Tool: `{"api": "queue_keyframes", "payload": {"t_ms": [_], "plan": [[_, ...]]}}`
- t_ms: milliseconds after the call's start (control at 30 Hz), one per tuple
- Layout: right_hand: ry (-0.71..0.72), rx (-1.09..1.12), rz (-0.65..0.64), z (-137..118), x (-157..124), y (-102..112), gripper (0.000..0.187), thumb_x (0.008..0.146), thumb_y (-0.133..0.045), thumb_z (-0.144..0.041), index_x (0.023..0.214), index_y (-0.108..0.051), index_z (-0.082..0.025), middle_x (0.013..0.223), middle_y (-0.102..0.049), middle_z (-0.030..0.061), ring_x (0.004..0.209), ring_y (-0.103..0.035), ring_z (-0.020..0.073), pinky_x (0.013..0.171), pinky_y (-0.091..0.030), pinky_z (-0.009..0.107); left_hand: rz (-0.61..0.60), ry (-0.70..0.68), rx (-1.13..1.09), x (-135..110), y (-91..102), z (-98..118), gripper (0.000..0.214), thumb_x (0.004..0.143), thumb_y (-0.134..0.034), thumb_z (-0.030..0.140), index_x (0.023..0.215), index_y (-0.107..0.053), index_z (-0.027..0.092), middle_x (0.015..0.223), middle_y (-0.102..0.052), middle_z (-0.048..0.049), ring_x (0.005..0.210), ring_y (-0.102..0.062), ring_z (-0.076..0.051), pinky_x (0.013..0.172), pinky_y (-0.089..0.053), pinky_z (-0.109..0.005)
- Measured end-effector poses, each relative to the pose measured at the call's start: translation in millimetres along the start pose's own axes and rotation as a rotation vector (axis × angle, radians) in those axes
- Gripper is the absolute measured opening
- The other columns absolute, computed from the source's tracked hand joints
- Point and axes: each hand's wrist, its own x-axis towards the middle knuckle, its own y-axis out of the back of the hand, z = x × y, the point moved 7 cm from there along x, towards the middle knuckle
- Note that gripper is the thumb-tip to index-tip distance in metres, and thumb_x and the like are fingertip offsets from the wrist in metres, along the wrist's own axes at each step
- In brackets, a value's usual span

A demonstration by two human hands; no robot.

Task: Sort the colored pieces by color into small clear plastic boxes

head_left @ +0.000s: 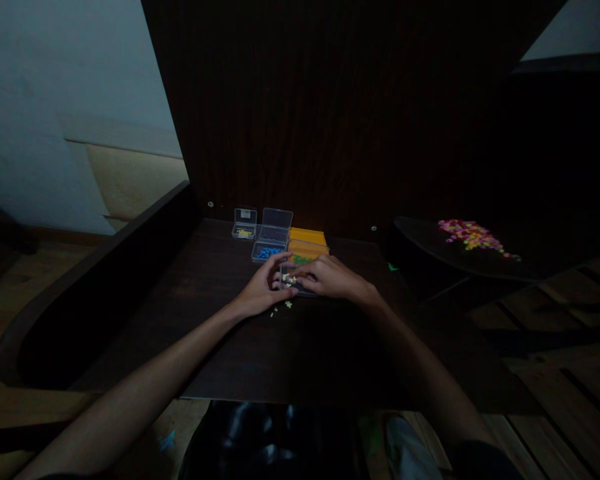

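Spillage is looking like the likeliest trouble: pale pieces (289, 280) are sitting in a clear box (303, 288) at the worktop's (230, 347) middle, and a few loose pale bits (288, 305) are already lying outside its near edge. The left grip (259, 291) is curling around the box's left end, seemingly steadying it; if it were slackening, the right fingers' push could be tipping or sliding the box. The right grip (333, 277) is reaching its fingertips in among the pieces; whether they are pinching one, I cannot tell. Dim light could be causing missed picks.

Green pieces (303, 259) are resting just beyond, partly hidden by the hands, with an orange item (307, 235) behind. Blue pieces (270, 253) and yellow pieces (244, 232) are occupying open-lidded boxes farther left, so a straying knuckle could be mixing colours. A multicoloured pile (473, 237) is lying well apart on the right-hand ledge (417, 241).
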Motion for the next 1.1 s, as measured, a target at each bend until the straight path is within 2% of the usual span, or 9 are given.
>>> {"api": "queue_keyframes", "payload": {"t_ms": [200, 533, 667, 767, 900, 1000, 1100], "plan": [[-0.004, 0.017, 0.014, 0.1, -1.5, -0.1, 0.03, 0.086, -0.054, -0.017, 0.11, -0.073, -0.021, 0.086, -0.073, 0.0049, 0.067, -0.057, 0.0136, 0.063, -0.034, 0.023, -0.002, -0.004, 0.005, -0.2, -0.1, 0.5, 0.074, 0.066, -0.082, 0.022, 0.13, -0.046, 0.023, 0.125, -0.055, -0.0113, 0.094, -0.065, -0.017, 0.081, -0.055, -0.031], [0.016, 0.024, 0.066, 1.3, -3.3, 1.6, 0.032, 0.086, -0.053, -0.018, 0.112, -0.072, -0.023, 0.086, -0.073, 0.0042, 0.065, -0.056, 0.0127, 0.062, -0.034, 0.023, 0.006, -0.004, 0.016, -0.1, 1.3, -1.0, 0.074, 0.065, -0.083, 0.023, 0.13, -0.046, 0.025, 0.126, -0.055, -0.0102, 0.098, -0.065, -0.018, 0.083, -0.055, -0.033], [-0.005, 0.103, 0.162, 0.8, -10.5, 7.7, 0.029, 0.082, -0.057, -0.016, 0.107, -0.072, -0.018, 0.072, -0.067, 0.0012, 0.058, -0.051, 0.0103, 0.06, -0.034, 0.021, 0.032, -0.003, 0.034, 0.8, 3.1, 1.4, 0.074, 0.065, -0.083, 0.024, 0.13, -0.045, 0.024, 0.127, -0.055, -0.0106, 0.097, -0.065, -0.019, 0.083, -0.056, -0.033], [0.044, 0.177, 0.175, -8.3, -18.6, 7.6, 0.022, 0.082, -0.059, -0.02, 0.1, -0.072, -0.016, 0.061, -0.059, -0.0027, 0.054, -0.047, 0.0091, 0.058, -0.033, 0.02, 0.075, 0.002, 0.047, 2.3, 8.1, 2.5, 0.076, 0.064, -0.082, 0.025, 0.129, -0.044, 0.024, 0.127, -0.055, -0.0109, 0.096, -0.065, -0.019, 0.085, -0.055, -0.035], [0.085, 0.177, 0.067, -20.0, -25.0, -7.7, 0.016, 0.085, -0.059, -0.026, 0.093, -0.071, -0.017, 0.061, -0.058, -0.0028, 0.055, -0.048, 0.0095, 0.058, -0.032, 0.021, 0.159, 0.011, 0.087, 4.2, 18.7, 2.3, 0.078, 0.062, -0.083, 0.026, 0.129, -0.043, 0.023, 0.129, -0.053, -0.0118, 0.095, -0.065, -0.019, 0.085, -0.055, -0.035], [0.077, 0.099, -0.053, -21.5, -24.0, -28.0, 0.02, 0.087, -0.057, -0.027, 0.102, -0.069, -0.02, 0.072, -0.064, -0.0003, 0.061, -0.052, 0.0115, 0.059, -0.031, 0.023, 0.2, 0.012, 0.116, 4.8, 24.9, 2.1, 0.078, 0.063, -0.083, 0.027, 0.129, -0.042, 0.023, 0.13, -0.051, -0.0122, 0.094, -0.064, -0.019, 0.084, -0.055, -0.036], [0.052, 0.037, -0.119, -18.7, -20.2, -44.9, 0.025, 0.089, -0.055, -0.026, 0.111, -0.066, -0.021, 0.08, -0.067, 0.002, 0.066, -0.055, 0.0131, 0.061, -0.031, 0.024, 0.205, 0.003, 0.136, 5.0, 27.0, 3.0, 0.077, 0.063, -0.083, 0.028, 0.129, -0.043, 0.024, 0.129, -0.051, -0.0114, 0.095, -0.064, -0.019, 0.085, -0.055, -0.037]]}}
